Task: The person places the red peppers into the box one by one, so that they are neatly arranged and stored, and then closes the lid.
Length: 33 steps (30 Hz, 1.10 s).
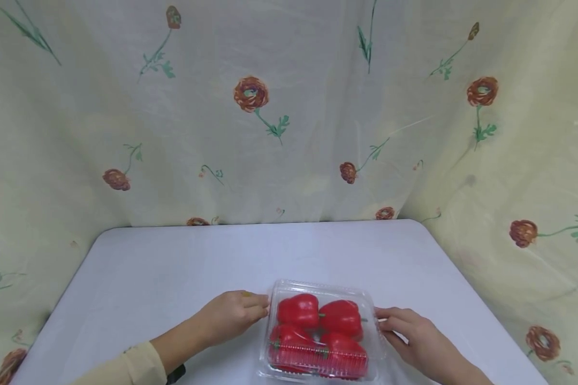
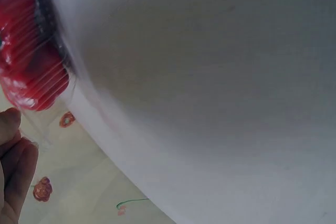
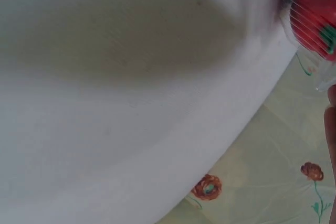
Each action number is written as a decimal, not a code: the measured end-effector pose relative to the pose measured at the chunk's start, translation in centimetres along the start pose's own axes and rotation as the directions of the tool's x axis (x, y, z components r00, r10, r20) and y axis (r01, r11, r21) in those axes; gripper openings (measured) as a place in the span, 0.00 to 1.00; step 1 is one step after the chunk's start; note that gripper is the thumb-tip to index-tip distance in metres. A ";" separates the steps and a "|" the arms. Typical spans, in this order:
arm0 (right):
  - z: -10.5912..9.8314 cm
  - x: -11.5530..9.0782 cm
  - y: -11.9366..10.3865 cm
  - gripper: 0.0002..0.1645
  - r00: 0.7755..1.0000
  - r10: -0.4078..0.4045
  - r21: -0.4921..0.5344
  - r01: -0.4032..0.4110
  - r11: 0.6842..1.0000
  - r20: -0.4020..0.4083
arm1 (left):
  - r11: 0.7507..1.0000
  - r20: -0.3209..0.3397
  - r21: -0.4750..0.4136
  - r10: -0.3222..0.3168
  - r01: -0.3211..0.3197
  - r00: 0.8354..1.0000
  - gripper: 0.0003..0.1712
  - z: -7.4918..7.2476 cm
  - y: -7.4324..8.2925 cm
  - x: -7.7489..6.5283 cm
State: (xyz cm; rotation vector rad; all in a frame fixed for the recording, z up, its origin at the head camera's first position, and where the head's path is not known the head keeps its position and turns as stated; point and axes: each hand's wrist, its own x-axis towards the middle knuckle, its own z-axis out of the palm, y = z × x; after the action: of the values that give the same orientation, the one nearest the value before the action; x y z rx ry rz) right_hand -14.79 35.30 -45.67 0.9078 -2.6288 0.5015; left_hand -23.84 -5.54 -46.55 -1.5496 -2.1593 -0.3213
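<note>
A clear plastic clamshell box (image 1: 325,289) is at the near part of the table in the head view, with several red bell peppers (image 1: 298,310) inside. Green stems show through the plastic. My left hand (image 1: 233,315) pinches the box's left edge between thumb and fingers; the left wrist view has these fingers (image 2: 21,174) at the clear rim below the red peppers (image 2: 31,61). On the opposite side, my right hand (image 1: 421,342) grips the right edge, fingers above and thumb lower. Only a sliver of the right fingers (image 3: 331,129) appears in the right wrist view, beside the ribbed plastic.
The white table (image 1: 173,267) has rounded far corners. A pale curtain (image 1: 308,133) with printed brown flowers hangs behind the table and along both sides. A small dark object (image 1: 176,373) shows by the left sleeve (image 1: 135,366).
</note>
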 end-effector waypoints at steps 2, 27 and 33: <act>0.3 -0.3 0.1 0.11 0.999 -0.037 -0.030 0.037 0.999 -0.018 | 0.999 0.001 0.043 0.029 -0.029 1.000 0.20 0.2 0.0 -0.2; -0.1 -0.8 -2.4 0.21 0.716 0.680 0.445 -0.667 0.598 0.159 | 0.395 0.288 -0.659 -0.654 0.640 0.700 0.25 -0.3 2.6 -0.5; -1.0 -1.1 -2.5 0.34 0.558 0.672 0.511 -0.806 0.299 0.486 | -0.052 0.567 -0.697 -0.651 0.715 0.505 0.37 -1.3 3.6 -0.2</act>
State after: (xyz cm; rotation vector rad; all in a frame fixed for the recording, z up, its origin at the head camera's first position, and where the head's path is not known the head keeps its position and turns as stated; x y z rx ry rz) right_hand -12.21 34.43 -44.68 -0.3348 -2.9056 1.8362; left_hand -20.13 -5.09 -45.85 -0.4528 -2.8147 -2.1790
